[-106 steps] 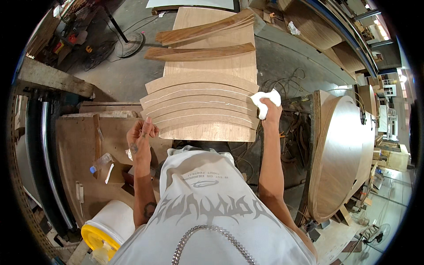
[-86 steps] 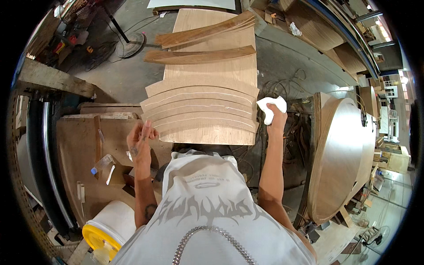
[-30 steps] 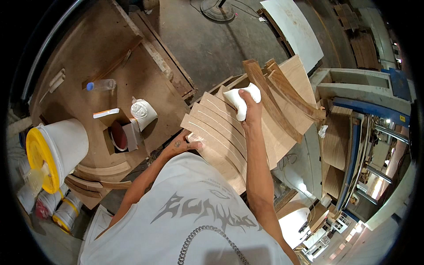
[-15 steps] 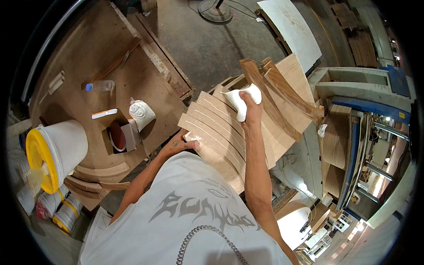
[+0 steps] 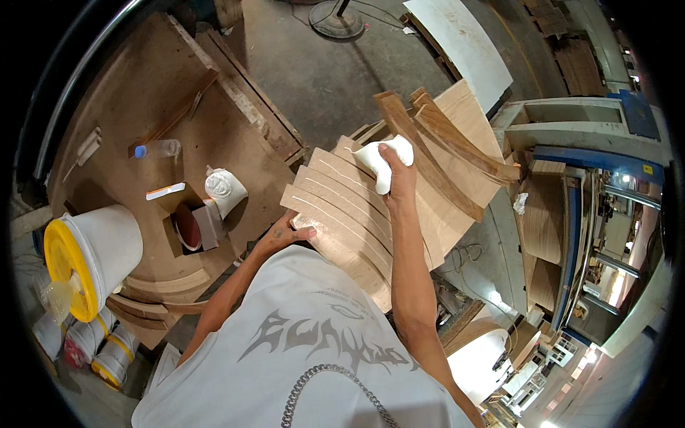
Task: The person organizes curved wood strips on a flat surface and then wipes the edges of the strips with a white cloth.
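Observation:
My right hand point(image 5: 401, 170) squeezes a soft white glue bag point(image 5: 376, 158), its narrow tip pointing left over the far end of the curved wooden strips point(image 5: 342, 202). These strips lie side by side in front of me, with thin white glue lines running along several of them. At the near left end, my left hand point(image 5: 289, 234) grips the nearest wooden strip, thumb on top. Its other fingers are mostly hidden beneath the wood. Darker curved wooden pieces point(image 5: 428, 157) lie beyond my right hand, on a pale wooden panel point(image 5: 467, 107).
On the brown board at left stand a white bucket with yellow lid point(image 5: 107, 246), an open cardboard box point(image 5: 171, 207), a tied white bag point(image 5: 226, 190) and a clear bottle point(image 5: 165, 148). A fan base point(image 5: 335, 20) stands on the floor ahead. Machinery point(image 5: 581, 164) stands at right.
The whole view has shifted slightly. Both hands keep nearly the same places on the work, the right still squeezing the glue bag over the strips.

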`<action>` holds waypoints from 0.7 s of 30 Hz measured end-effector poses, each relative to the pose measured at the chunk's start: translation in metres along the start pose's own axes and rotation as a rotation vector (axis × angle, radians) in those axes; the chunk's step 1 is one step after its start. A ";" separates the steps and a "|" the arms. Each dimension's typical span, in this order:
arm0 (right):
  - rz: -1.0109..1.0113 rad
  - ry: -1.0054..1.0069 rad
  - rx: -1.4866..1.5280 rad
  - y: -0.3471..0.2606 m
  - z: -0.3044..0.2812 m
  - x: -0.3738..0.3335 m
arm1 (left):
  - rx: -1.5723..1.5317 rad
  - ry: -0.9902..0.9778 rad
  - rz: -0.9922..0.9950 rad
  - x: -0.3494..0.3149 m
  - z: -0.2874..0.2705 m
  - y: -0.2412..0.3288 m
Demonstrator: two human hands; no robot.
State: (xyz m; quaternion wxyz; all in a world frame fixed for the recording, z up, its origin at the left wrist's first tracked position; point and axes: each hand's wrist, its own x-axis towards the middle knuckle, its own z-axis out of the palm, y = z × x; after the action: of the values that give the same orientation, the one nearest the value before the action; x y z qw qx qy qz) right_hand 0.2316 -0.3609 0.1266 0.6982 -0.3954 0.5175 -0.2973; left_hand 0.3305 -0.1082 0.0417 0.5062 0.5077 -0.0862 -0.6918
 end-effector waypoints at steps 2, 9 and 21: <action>-0.033 -0.014 -0.015 0.003 -0.003 0.003 | 0.017 0.012 0.026 -0.002 0.002 0.002; -0.095 0.032 0.007 0.000 -0.004 -0.003 | 0.040 0.014 0.088 0.001 0.002 -0.001; -0.074 0.049 0.001 0.001 0.001 -0.003 | 0.046 -0.041 0.050 0.002 -0.001 -0.002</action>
State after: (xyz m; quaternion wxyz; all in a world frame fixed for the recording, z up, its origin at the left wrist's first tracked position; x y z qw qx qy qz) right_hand 0.2314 -0.3579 0.1278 0.6741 -0.4063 0.5194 -0.3328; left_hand 0.3304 -0.1083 0.0384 0.5096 0.5025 -0.1248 -0.6871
